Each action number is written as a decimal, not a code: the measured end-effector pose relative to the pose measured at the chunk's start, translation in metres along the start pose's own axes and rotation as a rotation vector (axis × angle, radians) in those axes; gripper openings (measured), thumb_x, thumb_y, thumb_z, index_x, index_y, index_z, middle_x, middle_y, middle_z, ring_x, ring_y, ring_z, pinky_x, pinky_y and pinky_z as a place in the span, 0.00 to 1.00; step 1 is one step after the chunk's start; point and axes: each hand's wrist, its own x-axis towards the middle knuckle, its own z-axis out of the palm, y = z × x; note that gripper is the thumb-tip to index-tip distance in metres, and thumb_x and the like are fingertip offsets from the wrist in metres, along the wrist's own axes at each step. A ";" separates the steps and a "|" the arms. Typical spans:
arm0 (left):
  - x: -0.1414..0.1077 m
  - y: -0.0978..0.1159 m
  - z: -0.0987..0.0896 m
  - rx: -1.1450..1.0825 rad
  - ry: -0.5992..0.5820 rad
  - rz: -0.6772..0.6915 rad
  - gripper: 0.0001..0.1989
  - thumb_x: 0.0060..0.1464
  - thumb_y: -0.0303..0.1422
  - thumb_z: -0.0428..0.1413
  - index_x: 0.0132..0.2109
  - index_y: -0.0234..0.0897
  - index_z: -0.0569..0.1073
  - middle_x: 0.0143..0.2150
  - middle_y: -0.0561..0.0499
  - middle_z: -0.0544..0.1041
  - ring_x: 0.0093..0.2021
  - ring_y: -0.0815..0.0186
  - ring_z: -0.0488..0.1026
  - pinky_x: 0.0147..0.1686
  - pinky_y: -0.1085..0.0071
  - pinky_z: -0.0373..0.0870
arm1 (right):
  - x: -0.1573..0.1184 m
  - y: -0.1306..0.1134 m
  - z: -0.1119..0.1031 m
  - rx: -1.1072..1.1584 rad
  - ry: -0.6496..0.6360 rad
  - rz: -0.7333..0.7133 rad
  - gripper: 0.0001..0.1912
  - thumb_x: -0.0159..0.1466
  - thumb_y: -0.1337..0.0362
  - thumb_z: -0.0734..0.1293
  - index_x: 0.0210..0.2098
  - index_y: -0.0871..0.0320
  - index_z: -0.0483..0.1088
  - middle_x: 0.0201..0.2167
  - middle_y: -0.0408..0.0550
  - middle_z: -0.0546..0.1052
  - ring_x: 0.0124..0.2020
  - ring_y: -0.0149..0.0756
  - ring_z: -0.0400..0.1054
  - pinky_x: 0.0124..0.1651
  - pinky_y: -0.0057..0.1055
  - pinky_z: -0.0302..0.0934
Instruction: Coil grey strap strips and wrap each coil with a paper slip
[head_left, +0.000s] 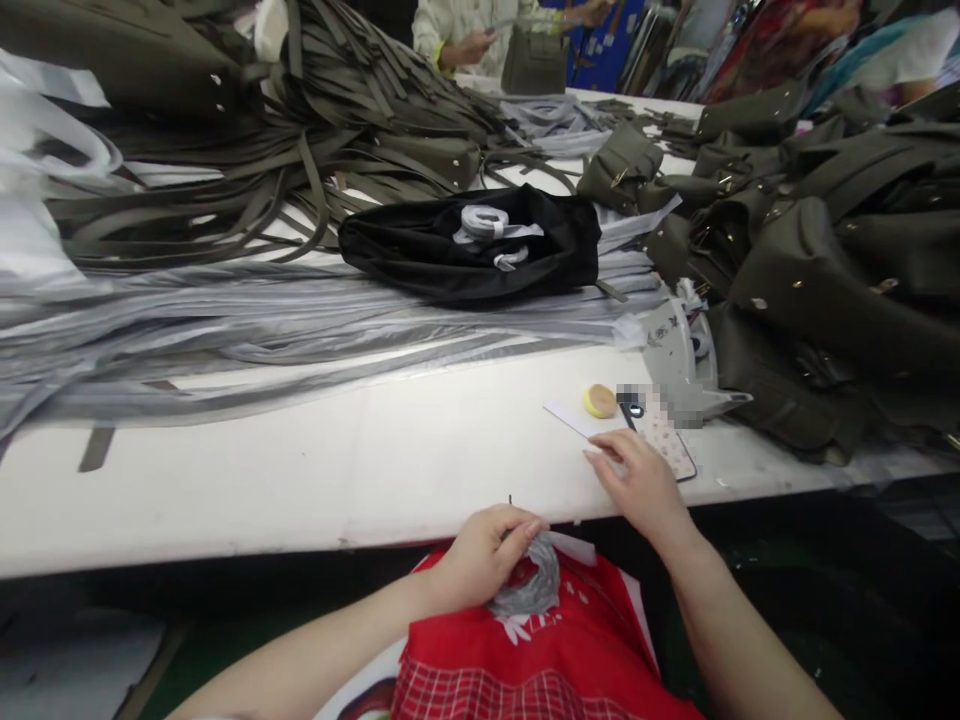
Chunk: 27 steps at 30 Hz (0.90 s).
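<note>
My left hand (491, 550) is closed at the table's front edge, pinching the top of a coiled grey strap (541, 588) that looks wrapped in clear film. The coil rests against a red apron (570, 640). A thin dark tip stands up just behind these fingers; what it belongs to is hidden. Over the table, my right hand (641, 485) has its thumb and forefinger apart, with nothing visible between them. Its forefinger reaches the edge of a white card (574, 415). Close by are a yellow-edged tape roll (599, 401) and a phone in a patterned case (671, 445).
A black bag (420, 245) with pale coils inside lies mid-table. Film-wrapped straps (225, 320) and dark olive straps (300, 150) spread leftward. Olive handbags (832, 280) pile up at right, beside a translucent plastic container (679, 350). Across the white table (262, 490), a person handles a bag.
</note>
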 end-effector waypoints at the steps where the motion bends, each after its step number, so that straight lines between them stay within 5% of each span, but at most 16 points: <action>1: 0.000 0.000 0.000 -0.009 0.010 -0.011 0.19 0.64 0.41 0.47 0.43 0.36 0.79 0.39 0.46 0.81 0.39 0.63 0.75 0.43 0.70 0.70 | 0.006 0.010 0.004 -0.131 0.098 -0.014 0.13 0.65 0.59 0.64 0.45 0.59 0.73 0.41 0.54 0.76 0.43 0.45 0.70 0.47 0.40 0.64; 8: 0.004 0.001 0.001 0.000 0.046 -0.015 0.18 0.64 0.41 0.47 0.42 0.37 0.80 0.38 0.48 0.80 0.39 0.64 0.75 0.43 0.70 0.69 | 0.013 0.035 0.031 -0.354 0.172 -0.103 0.13 0.68 0.60 0.61 0.44 0.56 0.76 0.34 0.52 0.77 0.37 0.43 0.68 0.41 0.38 0.62; 18: 0.005 0.006 0.000 -0.004 0.059 -0.018 0.19 0.65 0.41 0.47 0.41 0.37 0.80 0.36 0.48 0.79 0.38 0.63 0.75 0.41 0.70 0.69 | 0.020 0.042 0.024 -0.319 0.158 -0.099 0.13 0.69 0.59 0.61 0.37 0.56 0.76 0.34 0.49 0.79 0.36 0.41 0.71 0.40 0.35 0.62; 25: 0.005 0.009 -0.001 -0.004 0.071 -0.020 0.18 0.64 0.41 0.47 0.42 0.37 0.80 0.37 0.47 0.80 0.38 0.64 0.75 0.43 0.70 0.70 | 0.014 0.028 0.015 -0.399 0.270 -0.111 0.14 0.69 0.61 0.59 0.40 0.58 0.76 0.36 0.55 0.79 0.37 0.44 0.70 0.42 0.38 0.60; 27: 0.005 0.009 -0.001 0.002 0.054 -0.025 0.18 0.64 0.41 0.47 0.41 0.37 0.79 0.37 0.47 0.80 0.39 0.64 0.75 0.43 0.70 0.70 | 0.006 0.017 0.019 -0.419 0.218 -0.160 0.13 0.69 0.61 0.60 0.41 0.56 0.76 0.36 0.54 0.79 0.37 0.43 0.70 0.42 0.37 0.60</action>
